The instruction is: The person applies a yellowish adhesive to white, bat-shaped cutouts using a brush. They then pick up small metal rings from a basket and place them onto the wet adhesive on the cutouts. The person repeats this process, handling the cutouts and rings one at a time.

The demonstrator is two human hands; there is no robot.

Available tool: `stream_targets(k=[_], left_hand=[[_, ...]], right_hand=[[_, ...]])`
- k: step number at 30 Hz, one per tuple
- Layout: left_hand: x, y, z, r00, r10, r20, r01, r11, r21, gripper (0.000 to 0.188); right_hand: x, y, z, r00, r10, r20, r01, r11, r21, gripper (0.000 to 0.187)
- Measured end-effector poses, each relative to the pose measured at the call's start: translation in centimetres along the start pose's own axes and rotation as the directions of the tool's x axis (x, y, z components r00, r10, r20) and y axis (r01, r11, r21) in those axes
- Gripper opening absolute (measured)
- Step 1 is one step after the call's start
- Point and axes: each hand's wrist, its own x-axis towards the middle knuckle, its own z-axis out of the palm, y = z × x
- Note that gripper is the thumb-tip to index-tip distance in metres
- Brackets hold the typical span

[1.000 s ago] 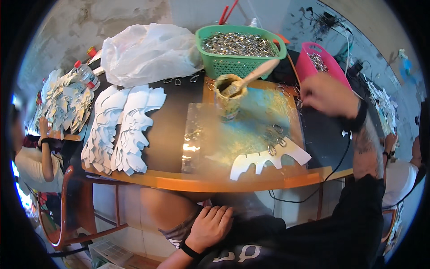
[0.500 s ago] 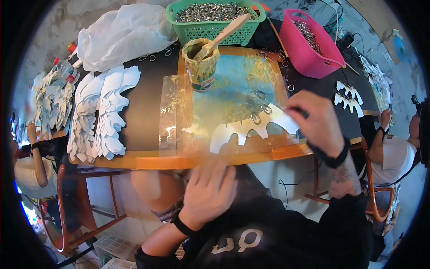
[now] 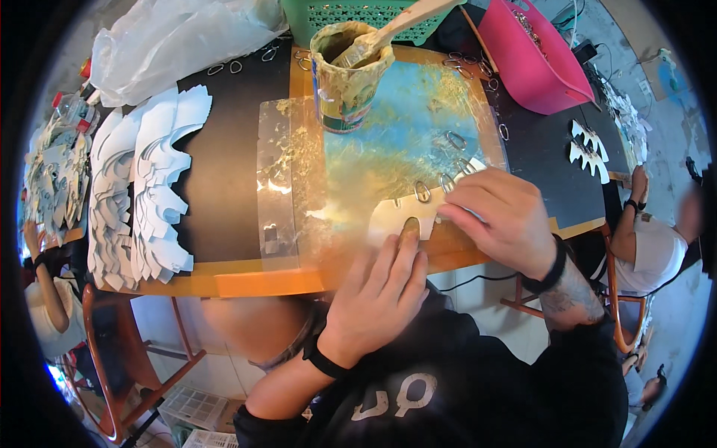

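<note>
A white scalloped cut piece lies near the table's front edge, on the glue-stained sheet. Fingers outstretched, my left hand rests its fingertips on the near edge of this piece; one fingertip looks stained. Over the right part of the piece, my right hand has thumb and fingers pinched together beside a metal ring; what sits between the fingertips is hidden. Another metal ring lies on the piece's upper edge, and a loose ring lies beyond it.
A glue-smeared can with a wooden-handled brush stands on the blue sheet. White cut pieces are stacked at left beside a plastic bag. Behind stand a green basket and a pink basket. People sit at both sides.
My left hand has moved up onto the white piece. My right hand has shifted from its right end toward the rings in the middle. The whole view has tilted slightly.
</note>
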Motion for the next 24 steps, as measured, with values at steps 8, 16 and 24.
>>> stream_targets(k=[8, 16, 24], left_hand=[[-1.4, -0.3, 0.8, 0.997, -0.058, -0.059, 0.063, 0.995, 0.080, 0.046], [-1.4, -0.3, 1.2, 0.996, -0.062, -0.063, 0.067, 0.994, 0.081, 0.046], [-1.6, -0.2, 1.0, 0.998, -0.057, -0.034, 0.060, 0.995, 0.080, 0.046]], right_hand=[[-2.0, -1.6, 0.2, 0.979, 0.115, 0.167, -0.080, 0.976, -0.204, 0.047], [-2.3, -1.3, 0.6, 0.945, 0.147, 0.291, -0.085, 0.973, -0.214, 0.055], [-2.7, -0.8, 0.1, 0.970, 0.117, 0.214, -0.072, 0.976, -0.206, 0.045]])
